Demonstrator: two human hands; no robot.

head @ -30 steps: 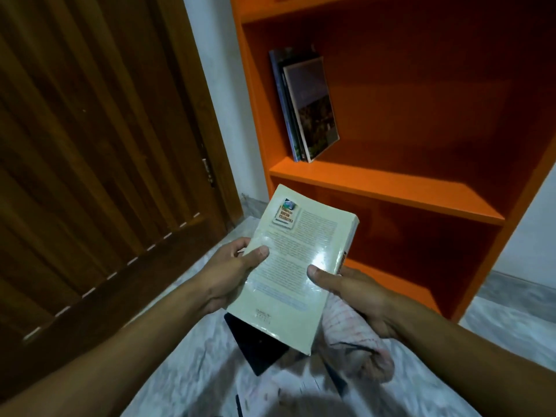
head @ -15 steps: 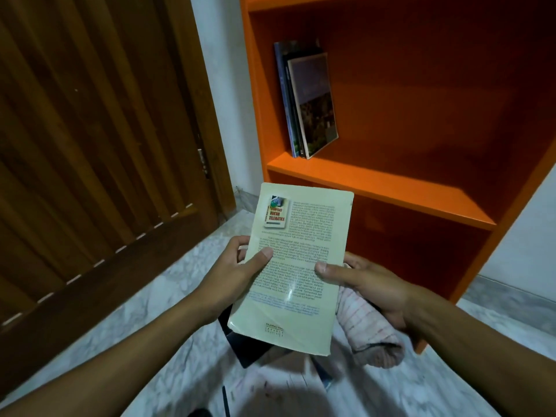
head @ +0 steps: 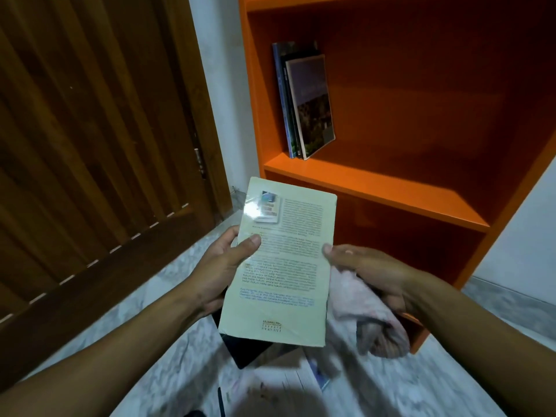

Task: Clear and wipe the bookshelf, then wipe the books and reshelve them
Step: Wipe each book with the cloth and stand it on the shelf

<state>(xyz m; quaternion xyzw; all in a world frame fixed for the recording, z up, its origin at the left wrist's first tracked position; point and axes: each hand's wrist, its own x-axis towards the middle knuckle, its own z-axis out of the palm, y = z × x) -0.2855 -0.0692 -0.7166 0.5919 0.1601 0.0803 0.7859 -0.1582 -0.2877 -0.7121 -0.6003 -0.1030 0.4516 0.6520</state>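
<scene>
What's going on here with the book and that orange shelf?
A person is holding a pale paperback book back cover up, in front of an orange bookshelf. The left hand grips the book's left edge, thumb on the cover. The right hand pinches the right edge while also holding a pinkish cloth. A few books lean at the left end of one shelf, and more books lie on the marble floor below, so some are not yet reshelved.
</scene>
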